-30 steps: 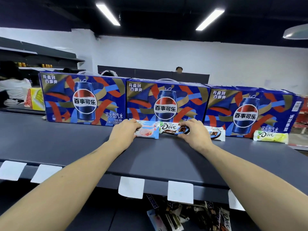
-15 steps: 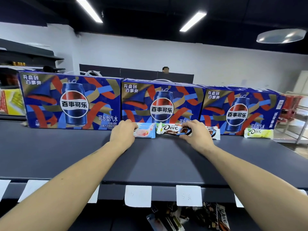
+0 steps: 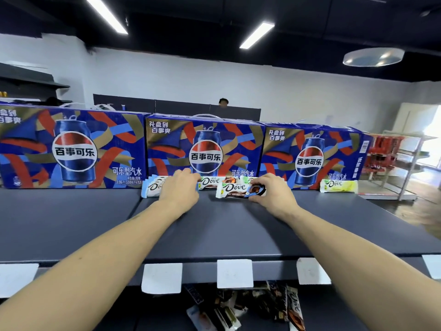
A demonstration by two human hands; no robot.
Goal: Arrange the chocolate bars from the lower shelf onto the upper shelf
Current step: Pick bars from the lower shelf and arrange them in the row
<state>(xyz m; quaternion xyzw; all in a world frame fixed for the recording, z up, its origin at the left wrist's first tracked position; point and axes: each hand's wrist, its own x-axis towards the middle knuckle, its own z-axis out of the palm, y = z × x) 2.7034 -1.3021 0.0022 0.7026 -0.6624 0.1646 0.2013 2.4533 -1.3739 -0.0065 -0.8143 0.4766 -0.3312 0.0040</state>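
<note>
On the dark grey upper shelf, against three blue Pepsi cartons lined along its back edge, lie four visible Dove bars; the right hand pinches the brown-and-white Dove chocolate bar, the left hand rests curled on the pale blue bar, a yellow-green bar lies well apart toward the right end, and more wrapped bars sit heaped on the lower shelf

Single head-worn view, facing forward and slightly down, close over the upper shelf
</note>
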